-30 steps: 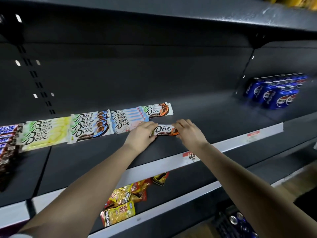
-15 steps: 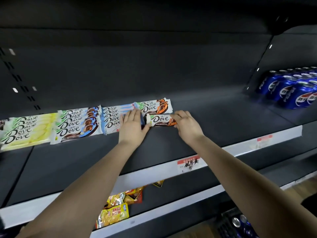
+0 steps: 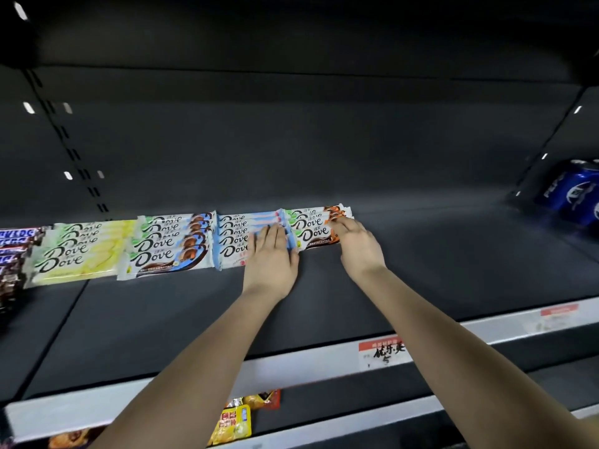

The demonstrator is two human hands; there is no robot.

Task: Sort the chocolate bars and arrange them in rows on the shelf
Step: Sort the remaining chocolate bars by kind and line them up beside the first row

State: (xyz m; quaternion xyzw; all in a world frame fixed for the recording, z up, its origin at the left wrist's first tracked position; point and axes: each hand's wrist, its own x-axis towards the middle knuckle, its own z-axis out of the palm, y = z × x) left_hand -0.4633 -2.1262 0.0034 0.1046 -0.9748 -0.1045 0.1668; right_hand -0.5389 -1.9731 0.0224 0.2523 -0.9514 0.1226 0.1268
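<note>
Rows of Dove chocolate bars lie side by side on the dark shelf (image 3: 421, 280): a yellow stack (image 3: 81, 251), a blue-and-brown stack (image 3: 168, 247), a light-blue stack (image 3: 236, 234) and an orange-ended stack (image 3: 311, 222). My left hand (image 3: 270, 254) lies flat, fingers together, on the right end of the light-blue stack. My right hand (image 3: 355, 243) touches the right end of the front orange-ended bar (image 3: 314, 236) with its fingertips. Neither hand grips a bar.
Snickers bars (image 3: 14, 247) lie at the far left. Blue Pepsi cans (image 3: 573, 192) stand at the right on the neighbouring shelf. Yellow snack packets (image 3: 233, 422) lie on the shelf below. A white price rail (image 3: 308, 364) with a label runs along the shelf's front edge.
The front orange-ended bar has been pushed back against its stack. My left hand slid from that bar onto the light-blue stack; my right hand followed the bar's end.
</note>
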